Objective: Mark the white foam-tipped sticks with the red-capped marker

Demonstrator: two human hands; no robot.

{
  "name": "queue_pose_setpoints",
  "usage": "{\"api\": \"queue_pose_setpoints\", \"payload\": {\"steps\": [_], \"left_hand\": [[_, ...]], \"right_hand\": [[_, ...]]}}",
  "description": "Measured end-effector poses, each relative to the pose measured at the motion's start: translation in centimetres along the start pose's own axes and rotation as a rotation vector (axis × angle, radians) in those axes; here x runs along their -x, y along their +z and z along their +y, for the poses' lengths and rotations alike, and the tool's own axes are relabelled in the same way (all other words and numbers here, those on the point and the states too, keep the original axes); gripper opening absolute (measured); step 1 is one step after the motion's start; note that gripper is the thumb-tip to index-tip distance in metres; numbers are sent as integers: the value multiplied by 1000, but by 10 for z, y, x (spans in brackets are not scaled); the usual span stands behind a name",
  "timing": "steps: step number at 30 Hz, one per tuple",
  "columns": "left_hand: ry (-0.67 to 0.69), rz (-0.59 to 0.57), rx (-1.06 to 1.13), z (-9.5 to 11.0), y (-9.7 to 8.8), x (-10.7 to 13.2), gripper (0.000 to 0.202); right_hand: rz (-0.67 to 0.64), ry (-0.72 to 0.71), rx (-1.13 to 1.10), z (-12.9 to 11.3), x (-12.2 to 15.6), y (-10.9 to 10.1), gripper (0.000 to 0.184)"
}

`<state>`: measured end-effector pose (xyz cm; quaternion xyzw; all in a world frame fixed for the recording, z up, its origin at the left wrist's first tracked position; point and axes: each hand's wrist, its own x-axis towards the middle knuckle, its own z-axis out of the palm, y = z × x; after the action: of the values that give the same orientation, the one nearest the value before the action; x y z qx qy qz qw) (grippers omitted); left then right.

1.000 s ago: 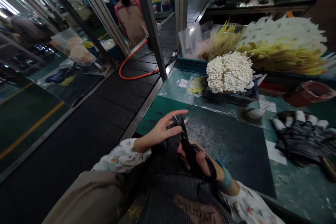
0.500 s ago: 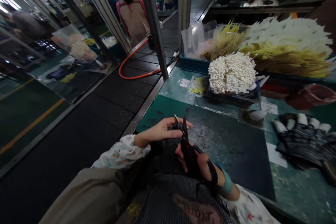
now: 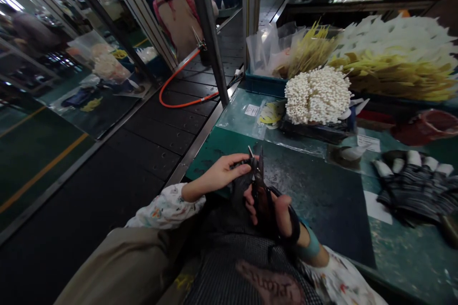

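My right hand (image 3: pixel 284 217) grips a pair of black-handled scissors (image 3: pixel 259 177), with the thumb and fingers through the loops. The blades point away from me and stand apart. Close to the blades, my left hand (image 3: pixel 216 176) is closed, thumb against fingers, on a dark, soft-looking piece (image 3: pixel 240 185). That piece hangs down toward my lap, and its exact kind is not clear. Both hands are above my lap at the near edge of a dark work mat (image 3: pixel 318 200).
White bead-like stamens (image 3: pixel 318 95) lie bunched on the bench, with yellow and white petal pieces (image 3: pixel 397 71) behind. Striped gloves (image 3: pixel 415 186) and a red cup (image 3: pixel 425 127) are at right. A metal post (image 3: pixel 211 33), conveyor (image 3: pixel 153 147) and orange hose (image 3: pixel 162 90) are left. A person (image 3: pixel 179 14) sits beyond.
Both hands, the scissors and the dark piece have shifted slightly to the right and up in the view. The blades remain apart.
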<state>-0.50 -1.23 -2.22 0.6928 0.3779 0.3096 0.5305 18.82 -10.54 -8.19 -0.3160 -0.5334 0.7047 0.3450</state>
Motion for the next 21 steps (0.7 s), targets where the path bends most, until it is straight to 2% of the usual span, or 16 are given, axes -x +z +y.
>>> {"api": "queue_pose_setpoints", "payload": {"steps": [2,4,6,9,13,15,17,21], "left_hand": [[-3,69,-17,0,-7,-1,35],[-64,145,-8,2,-17,-4,36],[-128,210,92,5,-26,-7,38],[-93,285,368,10,-33,-9,40],[9,363,563,13,-24,-5,39],[1,336,588,13,-16,-2,39],[-40,259,568,12,-10,1,41],[-67,143,502,8,-7,2,40]], "right_hand": [[-47,25,-74,-10,3,-3,86],[-72,48,-68,-16,8,-5,79],[-63,60,-41,-19,13,-8,72],[94,-17,-116,-17,12,-12,62],[362,-100,-191,-17,-9,-14,57],[434,-117,-140,-21,-21,-13,54],[512,-163,-85,-28,-31,-10,50],[622,-262,-128,-42,-37,-5,44]]}}
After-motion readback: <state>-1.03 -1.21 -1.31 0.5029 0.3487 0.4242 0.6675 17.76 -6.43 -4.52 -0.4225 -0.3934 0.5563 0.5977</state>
